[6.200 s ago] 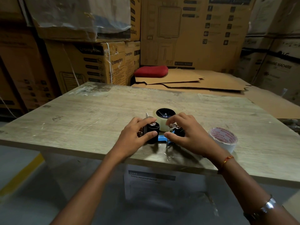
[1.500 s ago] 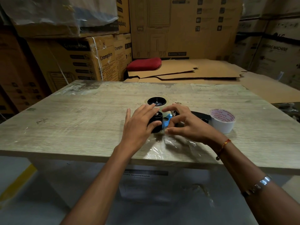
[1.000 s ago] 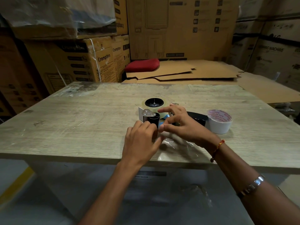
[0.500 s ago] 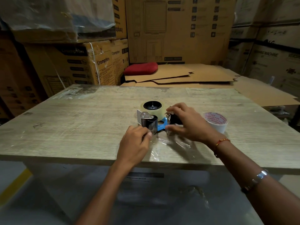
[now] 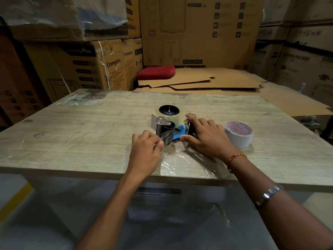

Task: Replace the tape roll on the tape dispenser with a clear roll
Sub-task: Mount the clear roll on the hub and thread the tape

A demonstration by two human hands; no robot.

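Note:
The tape dispenser point(image 5: 177, 131) lies on its side on the wooden table point(image 5: 90, 134), its blue frame and metal parts showing. A clear tape roll point(image 5: 169, 113) sits on its black hub at the far end. My left hand point(image 5: 146, 156) pinches the free end of clear tape point(image 5: 164, 138) over the black front roller. My right hand point(image 5: 207, 138) holds the dispenser's handle side down, fingers curled over it and hiding most of the handle. A white tape roll with red print point(image 5: 238, 134) stands to the right of that hand.
Crumpled clear film point(image 5: 187, 163) lies on the table near its front edge. Behind the table are flattened cardboard sheets point(image 5: 207, 82), a red cushion point(image 5: 155, 72) and stacked cartons point(image 5: 86, 64). The table's front edge is close below my wrists.
My left hand slid off the front roller toward me and now pinches the tape end stretched over it. My right hand stays on the dispenser. The view shifted slightly.

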